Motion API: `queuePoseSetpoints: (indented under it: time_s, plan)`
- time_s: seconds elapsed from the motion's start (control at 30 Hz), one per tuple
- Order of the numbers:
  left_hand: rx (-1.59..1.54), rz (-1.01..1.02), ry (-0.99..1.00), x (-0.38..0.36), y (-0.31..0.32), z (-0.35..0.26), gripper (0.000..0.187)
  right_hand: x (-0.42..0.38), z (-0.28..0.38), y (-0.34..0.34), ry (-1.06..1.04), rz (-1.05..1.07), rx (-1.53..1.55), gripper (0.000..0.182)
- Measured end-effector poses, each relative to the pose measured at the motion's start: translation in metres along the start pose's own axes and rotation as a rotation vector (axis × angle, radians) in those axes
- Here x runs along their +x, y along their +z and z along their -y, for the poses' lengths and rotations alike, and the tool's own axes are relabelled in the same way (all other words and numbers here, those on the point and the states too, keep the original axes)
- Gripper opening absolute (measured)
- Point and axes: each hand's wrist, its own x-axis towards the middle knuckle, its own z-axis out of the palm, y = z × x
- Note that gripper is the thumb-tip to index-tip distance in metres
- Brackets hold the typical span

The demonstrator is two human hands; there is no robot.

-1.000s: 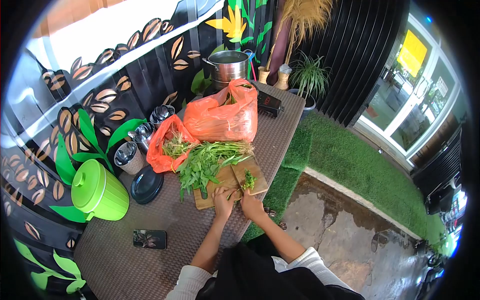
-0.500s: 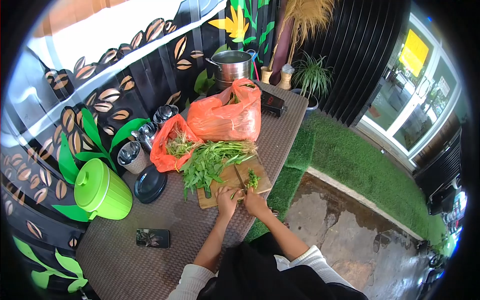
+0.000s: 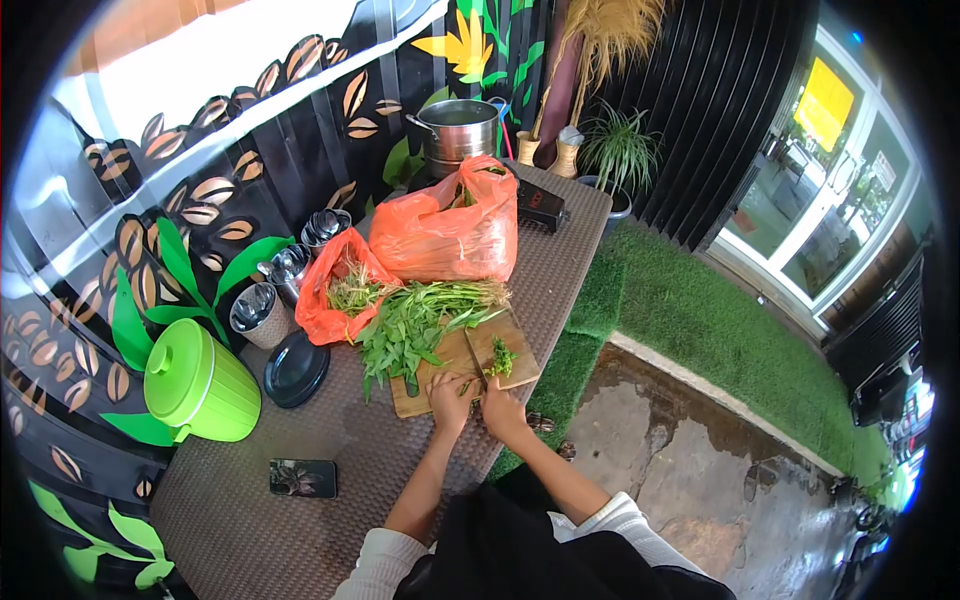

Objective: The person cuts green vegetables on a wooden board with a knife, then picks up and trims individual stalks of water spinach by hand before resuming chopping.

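My right hand (image 3: 502,410) is wrapped round the handle of a knife (image 3: 474,350), whose blade points away from me over a wooden cutting board (image 3: 455,352). Just left of it, my left hand (image 3: 449,400) has its fingers closed on a few green stems (image 3: 468,386), close to the blade; the fingers partly hide them. A small heap of chopped greens (image 3: 502,358) lies to the right of the blade. Across the board's far left side spreads a bunch of leafy greens (image 3: 405,335), roots pointing right.
Behind the board stand a large orange plastic bag (image 3: 445,240) and a smaller one (image 3: 318,305) holding roots. A metal pot (image 3: 462,135) is at the back. To the left are cutlery cups (image 3: 262,315), black plates (image 3: 297,370), a green lidded bucket (image 3: 205,385) and a phone (image 3: 303,478).
The view has shifted slightly. Both hands stay close together at the board's near edge, with the knife still in the right one; the chopped heap is little changed.
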Motion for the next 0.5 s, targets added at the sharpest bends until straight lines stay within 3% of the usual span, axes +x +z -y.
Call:
queuePoseSetpoints:
  time_s: [0.5]
  plan:
    - [-0.001,-0.008,-0.022,-0.001,0.002,0.002,0.013,0.007,-0.004,0.004,-0.064,-0.055,0.016,0.029]
